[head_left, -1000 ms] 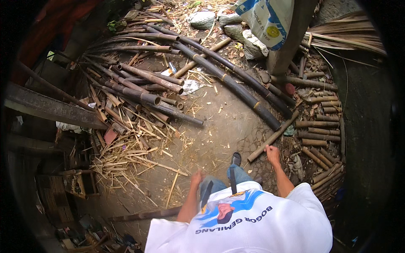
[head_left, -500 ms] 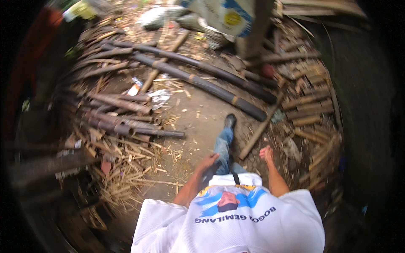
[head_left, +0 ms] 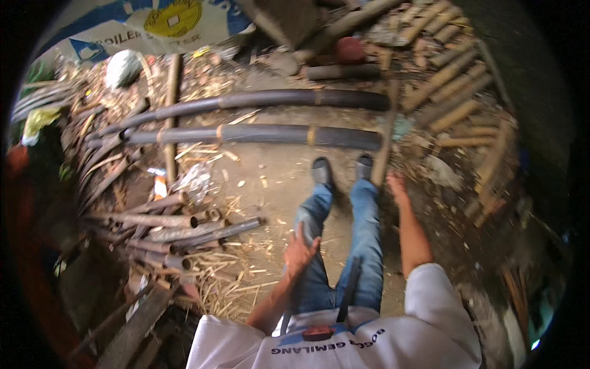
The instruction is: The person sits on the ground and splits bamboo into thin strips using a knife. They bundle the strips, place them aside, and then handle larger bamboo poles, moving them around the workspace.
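My left hand [head_left: 300, 251] is empty, its fingers spread in front of my left thigh. My right hand [head_left: 396, 183] hangs out to the right, a little blurred, with loosely parted fingers and nothing visible in it. It is nearest to the close end of a thin wooden pole [head_left: 381, 161] on the ground. Beyond my feet lie two long dark bamboo poles, a near one [head_left: 264, 133] and a far one [head_left: 270, 98], roughly side by side. Their left parts cross a paler bamboo pole [head_left: 171, 123]; their right ends reach the thin pole.
Short bamboo pieces [head_left: 166, 221] are heaped at the left, with split slivers [head_left: 227, 286] nearer me. More cut bamboo lengths [head_left: 452, 83] lie in rows at the far right. A printed sack sheet [head_left: 147, 31] hangs at the far left. Crumpled clear plastic [head_left: 195, 179] lies on the ground.
My view has turned, so the two dark poles now lie nearly straight across. Both feet now show before the near pole. My left hand has spread its fingers; my right arm reaches farther forward.
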